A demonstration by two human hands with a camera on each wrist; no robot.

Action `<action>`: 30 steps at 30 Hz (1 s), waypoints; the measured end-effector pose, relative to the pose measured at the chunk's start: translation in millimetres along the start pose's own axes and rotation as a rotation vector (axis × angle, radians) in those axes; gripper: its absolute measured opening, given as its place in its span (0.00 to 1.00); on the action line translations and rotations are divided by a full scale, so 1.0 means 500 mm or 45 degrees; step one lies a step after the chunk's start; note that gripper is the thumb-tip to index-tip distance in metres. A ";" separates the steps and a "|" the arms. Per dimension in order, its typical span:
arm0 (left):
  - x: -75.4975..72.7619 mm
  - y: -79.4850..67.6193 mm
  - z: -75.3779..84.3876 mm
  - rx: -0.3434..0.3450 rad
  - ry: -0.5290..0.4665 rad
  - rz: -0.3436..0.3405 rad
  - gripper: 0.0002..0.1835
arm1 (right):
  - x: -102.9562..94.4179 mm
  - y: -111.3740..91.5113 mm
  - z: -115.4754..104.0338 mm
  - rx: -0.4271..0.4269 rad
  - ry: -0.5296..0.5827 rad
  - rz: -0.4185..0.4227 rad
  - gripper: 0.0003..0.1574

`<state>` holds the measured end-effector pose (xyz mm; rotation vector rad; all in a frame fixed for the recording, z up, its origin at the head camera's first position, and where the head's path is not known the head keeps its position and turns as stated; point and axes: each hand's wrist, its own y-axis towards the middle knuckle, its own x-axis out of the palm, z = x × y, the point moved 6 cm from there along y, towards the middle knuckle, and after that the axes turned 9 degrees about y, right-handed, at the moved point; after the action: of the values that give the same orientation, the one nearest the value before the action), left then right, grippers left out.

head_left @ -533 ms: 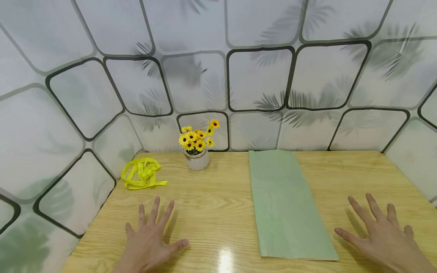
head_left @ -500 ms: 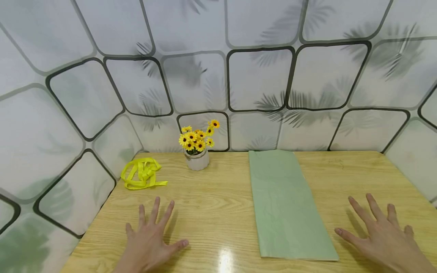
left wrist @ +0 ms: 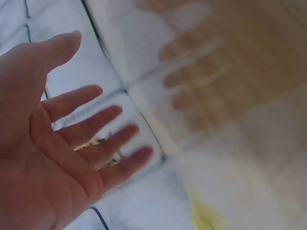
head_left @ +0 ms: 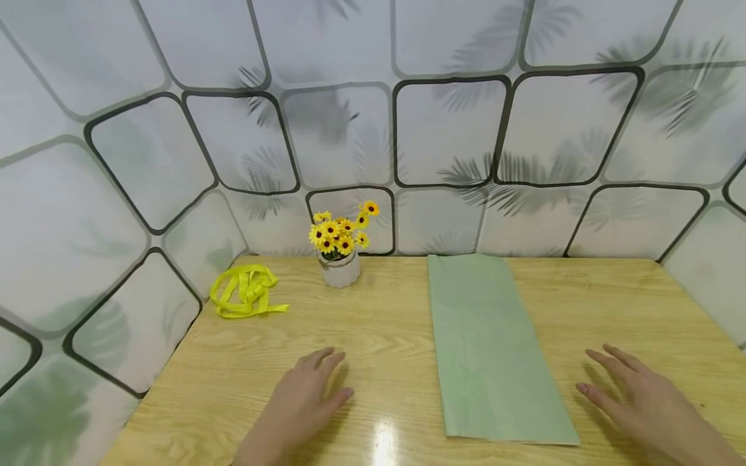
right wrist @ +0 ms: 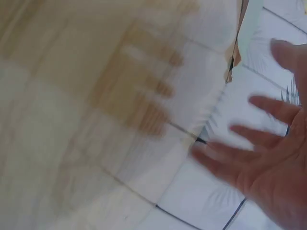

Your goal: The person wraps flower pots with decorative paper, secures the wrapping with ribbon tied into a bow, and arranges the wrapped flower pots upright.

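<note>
While neither hand holds anything, we list both first. Left hand: fingers straight and loosely together, empty, just above the near left of the wooden table; the left wrist view shows its palm bare, fingers spread, a blurred shadow of them on the wood. Right hand: fingers straight and slightly parted, empty, low over the near right of the table, just right of the green paper sheet; whether either hand touches the wood we cannot tell.

Green paper sheet: long rectangle, thin, matt, lying flat from the far edge to the near edge, right of centre, between the hands and nearer the right one; flat, we judge, so that it stays smooth.

Yellow ribbon: glossy, loose tangle of loops, far left corner, well apart from both hands.

Pot of yellow flowers: small pale ribbed pot, upright at the far edge against the wall, kept out of the way, we judge.

Table: light wood grain, shiny.
</note>
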<state>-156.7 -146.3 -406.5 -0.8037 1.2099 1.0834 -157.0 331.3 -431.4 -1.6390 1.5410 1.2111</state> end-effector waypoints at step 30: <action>0.084 0.117 0.383 0.909 0.644 0.154 0.06 | -0.005 0.028 -0.067 -0.375 0.188 0.169 0.15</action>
<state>-150.8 58.0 -405.0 -0.4481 1.9380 0.4661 -162.9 300.7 -412.9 -1.8734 1.6451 1.4743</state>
